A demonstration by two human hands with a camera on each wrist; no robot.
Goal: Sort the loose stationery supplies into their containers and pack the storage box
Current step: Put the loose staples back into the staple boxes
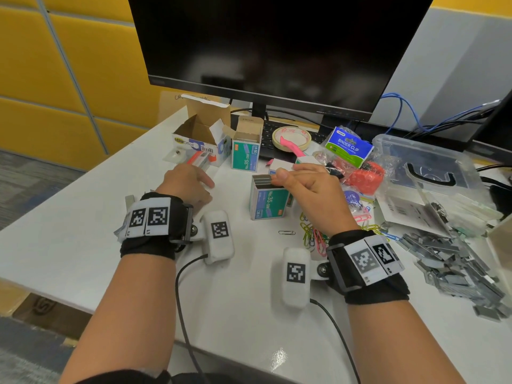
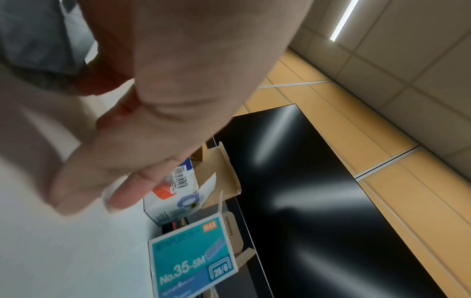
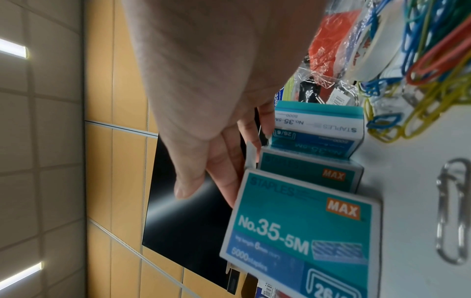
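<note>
Head view: we see the white desk [image 1: 83,217] carrying the stationery in front of a dark monitor [image 1: 277,45]. The right hand [image 1: 307,189] sits over the open top of an upright teal staple box [image 1: 266,200] at the desk's centre; its fingers are lightly bent and extended across the grey staple strips inside, the thumb tip at the box's top edge. We cannot tell whether it pinches anything. The left hand [image 1: 188,181] hovers low over the desk to the left of that box, fingers relaxed and loosely spread, holding nothing. A second staple box [image 1: 246,153], flap up, stands farther back, beside an open white carton [image 1: 202,139]. A tape roll [image 1: 291,137] and a binder clip bag [image 1: 349,146] lie behind the right hand. Coloured paper clips [image 1: 313,236] and one silver paper clip [image 1: 286,232] lie near the right wrist. A heap of loose staples [image 1: 448,259] spreads at the right, in front of the clear storage box [image 1: 426,159].

Left wrist view: we see the left hand [image 2: 142,113] blurred, fingers extended and empty above the desk, with the white carton [image 2: 178,201] and the second staple box [image 2: 191,256] beyond.

Right wrist view: we see the right hand [image 3: 216,125] with fingers [image 3: 224,177] reaching down at the top edge of the staple box [image 3: 300,231]. Coloured paper clips [image 3: 420,76] and the silver paper clip [image 3: 451,211] lie on the desk beside it.
</note>
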